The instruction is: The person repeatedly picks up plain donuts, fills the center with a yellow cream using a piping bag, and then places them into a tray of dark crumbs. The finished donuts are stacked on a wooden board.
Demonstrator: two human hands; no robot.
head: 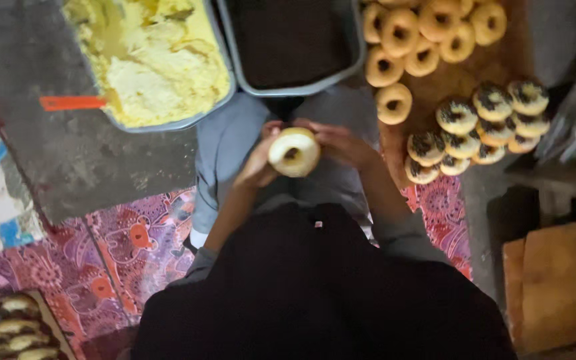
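1. Doughnut (293,151), one, pale-coated, hole facing up. It sits between both hands over the person's lap, just near of the two tins, likely kept there so any drips fall close to the trays.
2. Left hand (259,162), fingers curled up against the doughnut's left edge, gripping it from that side.
3. Right hand (341,142), fingers closed on the doughnut's right and far edge. The two hands share the hold, which steadies the ring and keeps the coated face level.
4. Tin of yellow cream (158,57), one, far left, tilted toward the sitter and within arm's reach. An orange handle (73,103) juts out at its left rim; one tool, its working end hidden.
5. Tin of dark crumbs (291,40), one, far centre, touching the cream tin, so a dipped ring passes straight from one to the other.
6. Plain doughnuts (401,33), about nine counted, heaped far right on a brown board (475,67); the heap runs out of view, so the count is a minimum.
7. Topped doughnuts (478,123), about ten, dark-sprinkled, stacked in a cluster right of the plain ones, kept apart from the undressed stock.
8. Further dark-and-pale pieces (8,327), about four visible, near left corner, partly cut off.
9. Patterned mat (121,247), one, red and purple, under the sitter.
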